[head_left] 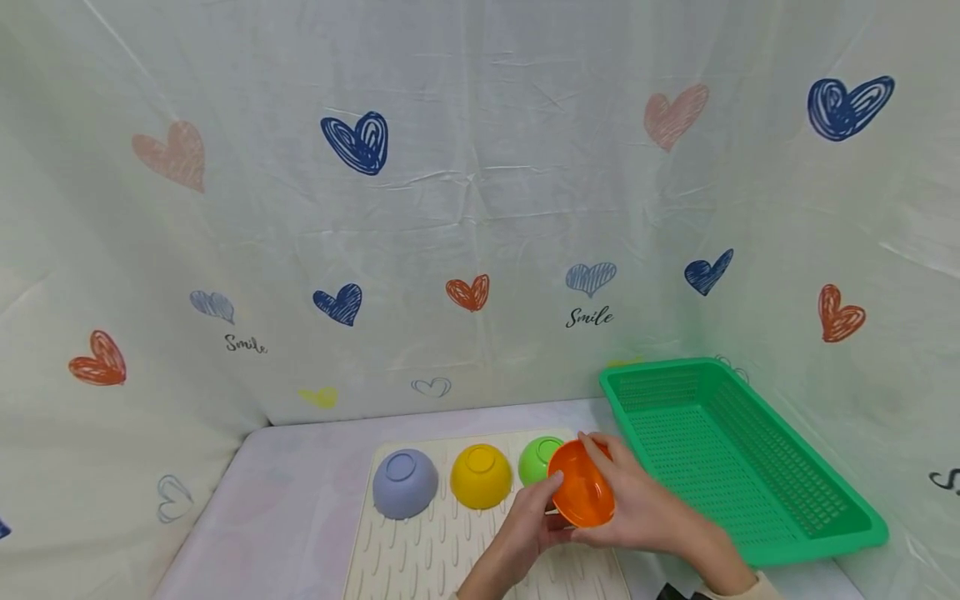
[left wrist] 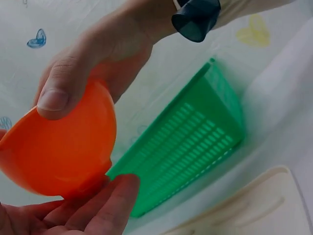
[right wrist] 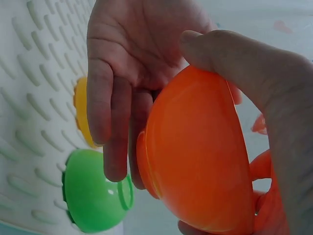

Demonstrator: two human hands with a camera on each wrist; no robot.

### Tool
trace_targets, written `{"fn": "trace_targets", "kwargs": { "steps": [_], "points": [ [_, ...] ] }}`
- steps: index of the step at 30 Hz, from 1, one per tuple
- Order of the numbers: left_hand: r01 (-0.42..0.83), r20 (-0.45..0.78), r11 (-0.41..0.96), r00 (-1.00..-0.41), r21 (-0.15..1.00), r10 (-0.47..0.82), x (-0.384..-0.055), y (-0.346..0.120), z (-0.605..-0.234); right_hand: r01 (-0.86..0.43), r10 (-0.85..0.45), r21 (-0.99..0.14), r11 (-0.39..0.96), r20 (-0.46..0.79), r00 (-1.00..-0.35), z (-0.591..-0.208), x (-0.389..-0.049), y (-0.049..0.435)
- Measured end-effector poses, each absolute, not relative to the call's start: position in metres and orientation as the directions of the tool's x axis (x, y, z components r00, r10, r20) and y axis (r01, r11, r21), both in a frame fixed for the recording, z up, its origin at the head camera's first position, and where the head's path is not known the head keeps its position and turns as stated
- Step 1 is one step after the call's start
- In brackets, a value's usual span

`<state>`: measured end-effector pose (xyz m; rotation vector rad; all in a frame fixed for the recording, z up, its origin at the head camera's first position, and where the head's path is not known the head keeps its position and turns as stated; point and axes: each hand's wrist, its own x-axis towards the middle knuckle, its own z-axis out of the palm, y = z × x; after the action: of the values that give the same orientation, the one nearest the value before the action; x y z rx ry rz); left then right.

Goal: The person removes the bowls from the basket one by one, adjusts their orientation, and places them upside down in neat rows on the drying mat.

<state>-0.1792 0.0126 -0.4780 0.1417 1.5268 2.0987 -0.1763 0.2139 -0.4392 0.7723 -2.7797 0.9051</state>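
Note:
An orange bowl (head_left: 581, 487) is held up in both hands, tilted with its inside facing the head camera. My right hand (head_left: 648, 500) grips it from the right, the thumb (left wrist: 61, 98) pressing the outer wall. From the left, my left hand (head_left: 521, 529) holds it with the thumb at the rim and nearly straight fingers (right wrist: 117, 137) against the base. Behind the bowl, partly covered by it in the head view, a green bowl (head_left: 536, 460) lies upside down. A yellow bowl (head_left: 482, 477) and a lavender bowl (head_left: 405, 483) are also upside down, in the same row.
The bowls lie on a cream ridged mat (head_left: 420, 558). A large green plastic basket (head_left: 806, 442) stands on the right, touching or close to the curtain. A heart-patterned curtain (head_left: 465, 208) encloses the white table (head_left: 247, 517) at the back and sides.

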Motion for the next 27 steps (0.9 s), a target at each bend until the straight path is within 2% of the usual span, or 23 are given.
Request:
{"fn": "trace_targets", "kwargs": {
  "steps": [9, 17, 27],
  "points": [
    [-0.463, -0.222, -0.325, -0.794, 0.824, 0.566, -0.178, 0.0, -0.498, -0.571, -0.48, -0.487, 0.661, 0.31, -0.821, -0.45, -0.174, 0.205],
    [-0.481, -0.216, -0.37, -0.794, 0.795, 0.569, -0.177, -0.016, -0.504, -0.546, -0.51, -0.546, 0.635, 0.234, -0.828, -0.451, -0.173, 0.194],
    [-0.435, -0.192, -0.363, -0.817, 0.824, 0.543, -0.174, -0.042, -0.508, -0.476, -0.493, -0.654, 0.588, 0.177, -0.852, -0.452, -0.171, 0.173]
  ]
}}
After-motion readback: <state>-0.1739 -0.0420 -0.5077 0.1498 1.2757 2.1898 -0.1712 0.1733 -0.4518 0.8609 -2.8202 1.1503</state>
